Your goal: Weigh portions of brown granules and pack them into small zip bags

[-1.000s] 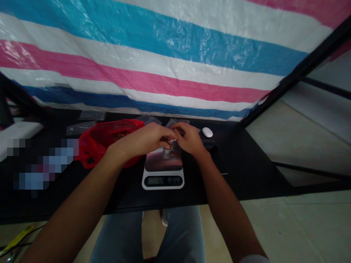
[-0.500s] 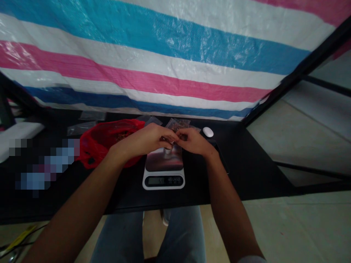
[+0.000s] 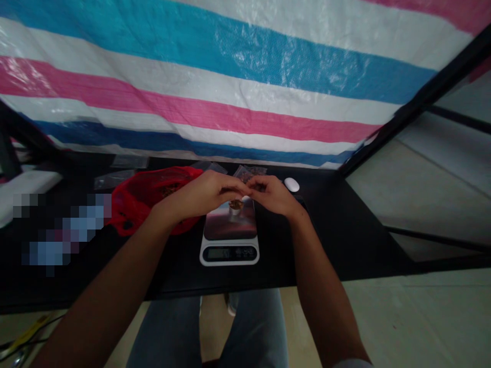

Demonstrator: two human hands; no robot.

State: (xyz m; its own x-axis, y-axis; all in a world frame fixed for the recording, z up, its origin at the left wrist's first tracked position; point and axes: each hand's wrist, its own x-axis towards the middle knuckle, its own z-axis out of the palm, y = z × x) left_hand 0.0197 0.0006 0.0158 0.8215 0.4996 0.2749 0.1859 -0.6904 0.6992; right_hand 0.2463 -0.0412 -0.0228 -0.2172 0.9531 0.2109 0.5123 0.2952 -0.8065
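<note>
Your left hand [image 3: 215, 191] and right hand [image 3: 273, 196] arch toward each other over the back of the scale [image 3: 230, 230], fingers curled and tips meeting or nearly so; whether they pinch anything between them cannot be told from here. Just under your left fingertips stands the cup [image 3: 235, 211], upright on the scale's metal plate, with brown bits [image 3: 236, 204] up at its rim. It is small and looks full, so a knuckle brushing it could tip it, and a bit dropped off-centre could land on the plate. Any weight your fingers rest on the plate would likely upset the reading, which is too small to make out. On your left the red bag [image 3: 134, 197] sits open right beside the scale, under your forearm; a sleeve or wrist catching its loose edge could drag it against the scale. Behind your hands, clear bags [image 3: 251, 173] crowd the back of the table [image 3: 356, 225], near the striped sheet [image 3: 245, 107]. The mouse [image 3: 292, 184] lies beyond your right hand. The widest room is right of your right forearm; toward you, only a narrow strip separates the scale from the front edge.
</note>
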